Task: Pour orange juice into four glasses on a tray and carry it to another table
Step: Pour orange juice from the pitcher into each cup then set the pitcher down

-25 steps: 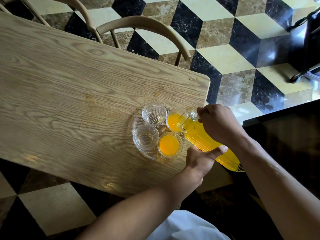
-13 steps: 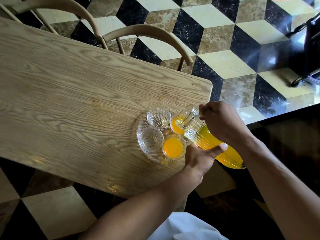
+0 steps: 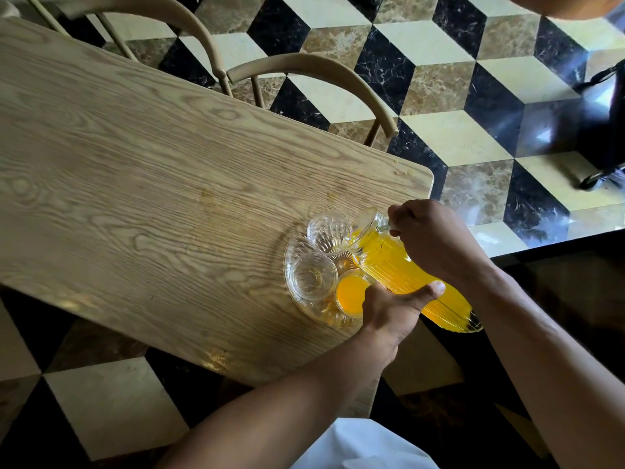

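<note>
We see three glasses (image 3: 323,277) on one tray (image 3: 294,299), and our right hand (image 3: 436,242) grips one jug (image 3: 416,275) while our left hand (image 3: 392,309) holds it underneath

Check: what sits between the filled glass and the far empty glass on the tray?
Head view: bare tray center, between filled glass and far empty glass.
</note>
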`<control>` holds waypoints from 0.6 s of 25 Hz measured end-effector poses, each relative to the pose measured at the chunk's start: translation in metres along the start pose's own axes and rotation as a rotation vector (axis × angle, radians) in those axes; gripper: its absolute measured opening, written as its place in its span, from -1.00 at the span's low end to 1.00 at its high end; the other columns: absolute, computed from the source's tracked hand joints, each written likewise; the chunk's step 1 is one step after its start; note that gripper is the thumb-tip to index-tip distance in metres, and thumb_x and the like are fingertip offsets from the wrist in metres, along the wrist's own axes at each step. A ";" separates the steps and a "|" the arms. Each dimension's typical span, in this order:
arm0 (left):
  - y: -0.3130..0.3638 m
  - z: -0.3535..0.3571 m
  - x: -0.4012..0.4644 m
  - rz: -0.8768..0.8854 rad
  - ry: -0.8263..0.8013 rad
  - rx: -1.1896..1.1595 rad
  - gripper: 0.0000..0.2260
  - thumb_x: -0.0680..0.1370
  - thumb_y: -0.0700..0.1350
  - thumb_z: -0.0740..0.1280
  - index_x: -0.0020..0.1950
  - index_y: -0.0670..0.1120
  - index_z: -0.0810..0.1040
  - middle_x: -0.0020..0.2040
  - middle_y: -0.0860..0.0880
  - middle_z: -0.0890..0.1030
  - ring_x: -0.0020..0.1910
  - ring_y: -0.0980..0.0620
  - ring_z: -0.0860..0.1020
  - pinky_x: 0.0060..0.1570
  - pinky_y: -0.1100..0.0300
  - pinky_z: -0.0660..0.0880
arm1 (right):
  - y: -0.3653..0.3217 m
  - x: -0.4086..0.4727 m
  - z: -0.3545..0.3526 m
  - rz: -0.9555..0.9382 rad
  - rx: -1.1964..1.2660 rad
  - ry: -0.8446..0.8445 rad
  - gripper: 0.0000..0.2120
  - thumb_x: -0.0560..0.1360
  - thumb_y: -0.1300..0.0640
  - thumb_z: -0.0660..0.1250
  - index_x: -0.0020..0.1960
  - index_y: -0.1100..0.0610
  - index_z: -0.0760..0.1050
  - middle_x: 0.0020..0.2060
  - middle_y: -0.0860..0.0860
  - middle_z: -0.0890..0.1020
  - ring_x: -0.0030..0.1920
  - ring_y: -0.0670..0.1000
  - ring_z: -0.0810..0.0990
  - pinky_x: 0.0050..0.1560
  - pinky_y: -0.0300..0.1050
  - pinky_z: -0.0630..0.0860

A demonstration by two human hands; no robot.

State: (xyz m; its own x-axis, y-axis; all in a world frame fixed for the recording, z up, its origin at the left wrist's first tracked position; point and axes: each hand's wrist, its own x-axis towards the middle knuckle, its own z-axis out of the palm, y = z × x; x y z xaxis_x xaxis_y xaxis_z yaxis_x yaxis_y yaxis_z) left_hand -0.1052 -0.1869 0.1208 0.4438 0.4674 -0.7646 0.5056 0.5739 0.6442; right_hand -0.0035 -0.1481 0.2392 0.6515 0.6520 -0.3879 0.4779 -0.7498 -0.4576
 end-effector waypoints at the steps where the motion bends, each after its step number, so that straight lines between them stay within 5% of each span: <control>1: -0.001 -0.001 0.002 0.004 0.007 -0.004 0.47 -0.24 0.61 0.50 0.26 -0.53 0.46 -0.07 -0.21 0.56 -0.06 -0.07 0.46 -0.20 0.00 0.45 | -0.002 0.001 0.000 -0.012 -0.008 -0.005 -0.66 0.66 0.10 0.17 -0.06 0.32 0.58 -0.19 0.29 0.66 -0.17 0.37 0.59 -0.11 0.22 0.60; 6: -0.002 -0.004 0.008 -0.006 0.038 -0.003 0.42 -0.22 0.60 0.53 0.19 -0.53 0.46 -0.12 -0.12 0.50 -0.10 -0.04 0.43 -0.17 0.03 0.46 | -0.009 0.006 0.006 -0.031 -0.035 -0.020 -0.65 0.67 0.12 0.16 -0.04 0.36 0.57 -0.17 0.33 0.65 -0.16 0.39 0.59 -0.11 0.21 0.59; 9: 0.000 -0.005 0.005 -0.046 0.012 -0.041 0.19 -0.24 0.61 0.51 -0.12 -0.41 0.52 -0.09 -0.18 0.62 -0.09 -0.07 0.50 -0.15 -0.04 0.52 | -0.008 0.013 0.010 0.022 -0.007 -0.014 -0.58 0.67 0.03 0.14 -0.07 0.33 0.59 -0.13 0.29 0.69 -0.15 0.37 0.60 -0.09 0.22 0.60; 10: -0.001 -0.005 0.006 -0.053 0.005 -0.060 0.20 -0.23 0.61 0.52 -0.10 -0.43 0.54 -0.05 -0.22 0.66 -0.03 0.00 0.42 -0.13 -0.04 0.53 | -0.008 0.015 0.011 0.033 -0.006 -0.017 -0.57 0.67 0.02 0.14 -0.08 0.32 0.59 -0.12 0.28 0.70 -0.14 0.36 0.61 -0.08 0.22 0.60; 11: -0.003 -0.004 0.009 -0.061 0.007 -0.066 0.30 -0.20 0.60 0.54 0.02 -0.51 0.52 0.09 -0.31 0.70 0.15 -0.16 0.66 -0.08 -0.06 0.59 | -0.008 0.016 0.012 0.036 -0.009 -0.020 -0.57 0.67 0.01 0.14 -0.08 0.32 0.59 -0.12 0.27 0.71 -0.13 0.35 0.62 -0.06 0.22 0.60; 12: -0.006 -0.003 0.012 -0.070 0.002 -0.069 0.39 -0.18 0.59 0.56 0.16 -0.56 0.46 0.16 -0.45 0.65 0.41 -0.31 0.36 0.02 -0.11 0.65 | -0.008 0.017 0.013 0.037 -0.013 -0.024 -0.57 0.67 0.01 0.15 -0.09 0.31 0.59 -0.12 0.27 0.71 -0.11 0.34 0.62 -0.05 0.21 0.60; 13: -0.006 -0.004 0.013 -0.070 -0.005 -0.066 0.43 -0.17 0.59 0.57 0.23 -0.57 0.43 0.14 -0.48 0.64 0.36 -0.21 0.23 0.09 -0.16 0.67 | -0.008 0.018 0.014 0.034 -0.018 -0.025 -0.58 0.67 0.01 0.15 -0.09 0.30 0.59 -0.12 0.26 0.71 -0.11 0.33 0.63 -0.04 0.21 0.60; 14: -0.009 -0.003 0.016 -0.067 -0.002 -0.072 0.43 -0.17 0.59 0.57 0.24 -0.56 0.44 -0.07 -0.13 0.49 0.18 -0.02 0.24 0.13 -0.19 0.69 | -0.008 0.020 0.015 0.035 -0.024 -0.029 -0.58 0.67 0.01 0.15 -0.10 0.29 0.59 -0.12 0.25 0.71 -0.11 0.32 0.64 -0.03 0.21 0.61; 15: -0.008 -0.004 0.018 -0.060 -0.007 -0.084 0.41 -0.18 0.59 0.57 0.20 -0.55 0.47 0.25 -0.43 0.62 0.00 -0.01 0.34 0.12 -0.21 0.69 | -0.008 0.021 0.016 0.035 -0.028 -0.031 -0.59 0.67 0.00 0.16 -0.11 0.28 0.59 -0.13 0.24 0.71 -0.11 0.31 0.64 -0.03 0.20 0.61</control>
State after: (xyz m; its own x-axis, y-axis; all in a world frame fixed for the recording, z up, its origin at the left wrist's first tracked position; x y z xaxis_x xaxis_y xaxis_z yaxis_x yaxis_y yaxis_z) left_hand -0.1042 -0.1806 0.1018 0.4200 0.4254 -0.8016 0.4679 0.6554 0.5930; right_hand -0.0028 -0.1266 0.2224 0.6501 0.6278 -0.4281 0.4716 -0.7751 -0.4204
